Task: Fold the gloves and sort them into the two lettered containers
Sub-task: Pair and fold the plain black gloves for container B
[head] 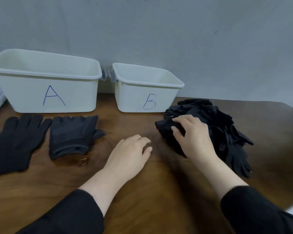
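My left hand [132,152] rests palm down on the wooden table [142,191], fingers loosely curled and holding nothing. Just to its right and a little farther out, my right hand [191,134] lies on the near-left edge of the heap of black gloves [215,129], thumb and fingertips closing on one glove's edge; I cannot tell whether the pinch is complete. The heap runs from in front of my right hand outward and to the right, its long axis slanting from far-left to near-right, with loose fingers trailing toward me at the right end. My right hand is plainly the nearer one, so I judge the pull comes leftward, toward the bare table between my hands.

Left of my left hand lies a folded stack of gloves [73,135], fingertips pointing away from me, and beyond it a flat black glove [19,141], fingers also pointing away.

Farthest, against the wall, stand container A [46,97], ahead-left of my left hand, and container B [145,102], straight ahead between my hands. What shows of their insides looks empty.
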